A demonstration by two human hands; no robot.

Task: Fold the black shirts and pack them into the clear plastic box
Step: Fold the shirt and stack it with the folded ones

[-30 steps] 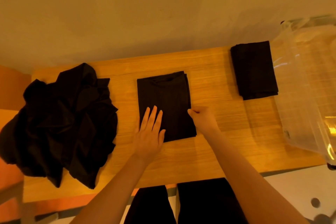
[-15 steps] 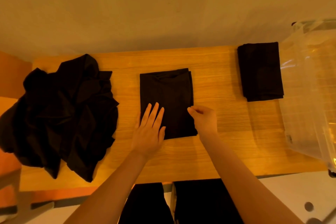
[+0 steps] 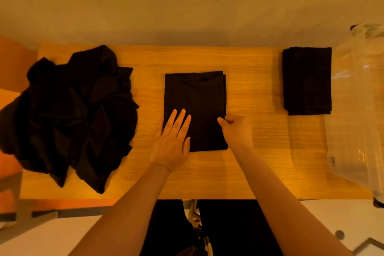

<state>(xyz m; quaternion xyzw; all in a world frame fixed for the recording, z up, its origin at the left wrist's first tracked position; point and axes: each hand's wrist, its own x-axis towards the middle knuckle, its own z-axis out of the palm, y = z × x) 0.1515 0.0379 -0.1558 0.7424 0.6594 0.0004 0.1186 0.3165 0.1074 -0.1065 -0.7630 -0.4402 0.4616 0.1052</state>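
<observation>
Shirt-folding is under way at a wooden table [image 3: 259,162], where you are leaning over a half-folded black shirt [image 3: 199,97] lying in the middle of the surface with its collar pointing away from you. You are laying your left hand [image 3: 172,143] flat on the shirt's near left corner, fingers straight and close together, apparently pinning the cloth so it is not sliding while the other side is being worked. Your right hand [image 3: 236,131] is curling at the shirt's right edge, thumb and fingers closing on the layered fabric there, seemingly tidying that edge or readying it for the next fold. A folded black shirt [image 3: 307,81] is resting at the table's far right, just beside the clear plastic box [image 3: 361,110], probably parked there so it is going in with little reach; the box itself is sitting at the right end of the table, and no black cloth is showing through the part of it in view. A heap of unfolded black shirts [image 3: 74,110] is waiting on the left, spilling over the table's edge, so most of the job is looking undone.
</observation>
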